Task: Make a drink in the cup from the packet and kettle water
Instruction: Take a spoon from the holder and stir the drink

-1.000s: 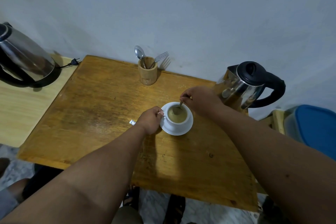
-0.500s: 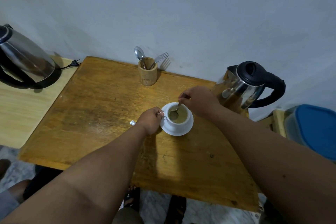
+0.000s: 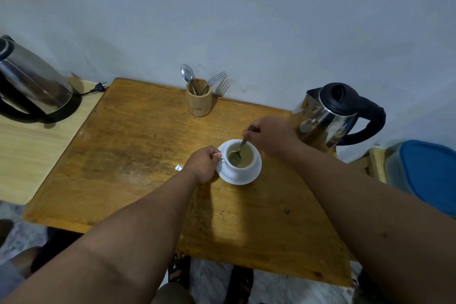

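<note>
The right hand (image 3: 267,134) pinched the spoon (image 3: 237,152), stirring the cup (image 3: 240,159); the left hand (image 3: 203,164) gripped its handle. Next, probably lifting the spoon out.

Both forearms reach forward, left hand (image 3: 203,165) curled in a pinch, right hand (image 3: 270,136) fisted, knuckles up.

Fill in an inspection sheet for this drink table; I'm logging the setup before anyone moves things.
Surface: wooden table, worn.
Job's things: white cup of tan drink on saucer; kettle at right rear.
Clutter: holder with spoon and fork; scrap.
Grippers: left hand holds cup handle; right hand pinches spoon in the cup.
Cables: loose plug at left.
Surroundings: second kettle on side table; blue-lidded tub.
</note>
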